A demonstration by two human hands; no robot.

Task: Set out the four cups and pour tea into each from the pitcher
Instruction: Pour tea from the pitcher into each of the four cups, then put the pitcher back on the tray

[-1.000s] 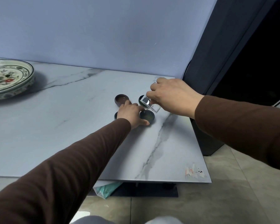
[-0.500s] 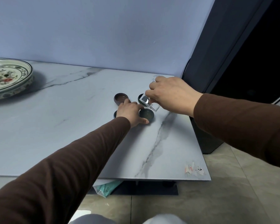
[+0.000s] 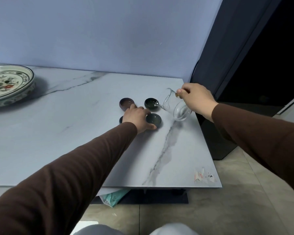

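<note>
Four small dark cups sit in a square on the marble table [image 3: 75, 133]. The brown cup [image 3: 126, 103] is at the far left, a dark green cup [image 3: 151, 103] at the far right, another dark cup [image 3: 154, 120] at the near right. The near-left cup [image 3: 120, 119] is mostly hidden under my left hand [image 3: 136, 118], whose thumb and fingers grip the near-right cup's side. My right hand [image 3: 196, 99] holds a clear glass pitcher [image 3: 176, 106] by its handle, tilted left, its spout over the far-right cup's rim.
A large patterned ceramic plate [image 3: 8, 83] stands at the table's far left. A dark cabinet [image 3: 244, 65] rises just past the table's right edge. A teal-printed plastic bag [image 3: 114, 197] lies under the table's front edge. Torn sticker scraps [image 3: 204, 177] mark the near-right corner.
My right hand has drawn back to the right and raised the pitcher, which now shows fully and tilts over the far-right cup. My left hand has stayed on the near cups.
</note>
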